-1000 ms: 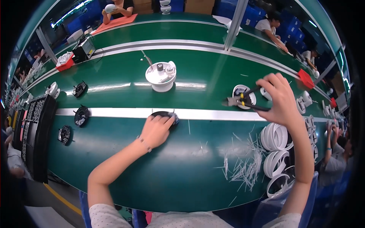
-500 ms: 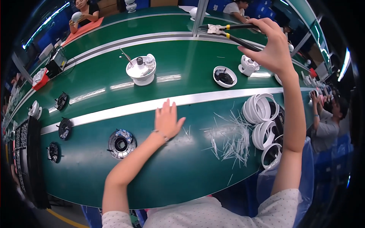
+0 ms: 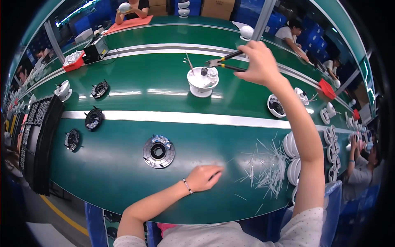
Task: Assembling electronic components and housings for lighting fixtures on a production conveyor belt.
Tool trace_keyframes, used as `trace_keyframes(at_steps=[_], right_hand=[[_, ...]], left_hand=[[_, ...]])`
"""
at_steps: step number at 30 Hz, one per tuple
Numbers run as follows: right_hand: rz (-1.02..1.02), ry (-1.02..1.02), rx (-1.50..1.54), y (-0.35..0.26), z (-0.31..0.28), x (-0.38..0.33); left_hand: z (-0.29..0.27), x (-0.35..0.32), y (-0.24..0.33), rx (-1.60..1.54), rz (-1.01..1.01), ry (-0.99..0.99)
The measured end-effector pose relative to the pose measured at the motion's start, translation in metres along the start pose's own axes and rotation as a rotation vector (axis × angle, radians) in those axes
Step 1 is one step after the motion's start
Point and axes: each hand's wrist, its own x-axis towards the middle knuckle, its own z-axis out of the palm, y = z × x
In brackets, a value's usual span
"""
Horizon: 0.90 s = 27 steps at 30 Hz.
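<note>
On green belt, factory rm.

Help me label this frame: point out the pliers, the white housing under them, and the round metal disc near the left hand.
pliers (image 3: 224,64), head view, handles.
white housing (image 3: 201,82), head view, side wall.
round metal disc (image 3: 159,152), head view, ribbed rim.

Count: one silver round part; three black round parts; one pliers; one white bowl assembly.
</note>
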Motion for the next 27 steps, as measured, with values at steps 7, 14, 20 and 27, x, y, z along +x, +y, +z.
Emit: trace_keyframes(at_steps=[7,14,20,27], right_hand=[[-0.43,-0.166,-0.364,-0.003,0.081,0.064],[-0.6,-0.298,-0.396,0.002,0.104,0.075],[-0.638,-0.356,-0.473,0.007,0.104,0.081],[-0.635,-0.412,-0.452,0.022,0.101,0.075]], left_hand=[[-0.004,-0.014,-0.008,-0.113,-0.162,-0.023],[-0.003,-0.017,-0.026,-0.253,-0.153,-0.092],[-0.006,-0.011,-0.024,-0.234,-0.184,-0.044],[-0.006,-0.009,-0.022,-0.253,-0.182,-0.052]])
